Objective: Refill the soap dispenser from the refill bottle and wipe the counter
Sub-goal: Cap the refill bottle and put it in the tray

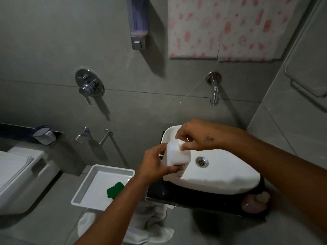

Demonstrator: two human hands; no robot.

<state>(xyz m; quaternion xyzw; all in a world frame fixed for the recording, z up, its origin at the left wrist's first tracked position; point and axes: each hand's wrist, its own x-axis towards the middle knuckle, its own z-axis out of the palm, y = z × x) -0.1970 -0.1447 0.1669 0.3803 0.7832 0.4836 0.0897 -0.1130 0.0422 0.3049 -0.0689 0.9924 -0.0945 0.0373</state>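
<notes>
Head view: both hands hold a white bottle (177, 156) over the sink's (221, 177) left edge. Left hand (155, 163) fingers clamp its lower side; right hand (196, 135) fingers pinch its top. The dispenser (138, 23) hangs on the wall well above them; a green cloth (115, 190) lies in a tray (99, 174) below-left

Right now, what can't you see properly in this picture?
Head view only:
- White bottle's cap: covered by the right hand.
- Its label: behind the left hand's fingers.
- Wall dispenser's top: cut by the upper edge.
- Pink thing under the sink: too dark.
</notes>
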